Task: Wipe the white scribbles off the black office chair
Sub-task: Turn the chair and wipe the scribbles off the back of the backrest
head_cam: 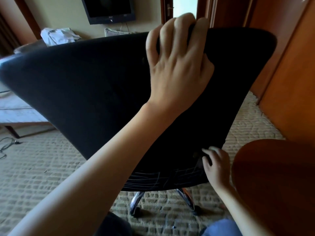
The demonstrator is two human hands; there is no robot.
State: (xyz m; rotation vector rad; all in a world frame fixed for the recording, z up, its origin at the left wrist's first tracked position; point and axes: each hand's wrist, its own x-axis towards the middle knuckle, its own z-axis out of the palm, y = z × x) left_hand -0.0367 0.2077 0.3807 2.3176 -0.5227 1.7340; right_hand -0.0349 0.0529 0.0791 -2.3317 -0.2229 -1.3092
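Observation:
The black office chair (95, 86) stands with its backrest towards me and fills the middle of the head view. White scribbles (158, 180) cross the lower part of the backrest, just above the chrome base (136, 200). My left hand (177, 60) reaches over from the lower left and grips the backrest's top edge, fingers curled over it. My right hand (215, 165) is low on the right, its fingers bent against the lower backrest beside the scribbles. Whether it holds anything is too blurred to tell.
A round wooden table (276, 176) is close on my right, and wooden doors (293, 68) stand behind it. Patterned carpet (42, 169) covers the floor, with a cable (6, 145) at far left. A low bed or bench (18, 109) lies left and a wall television (109, 9) hangs behind.

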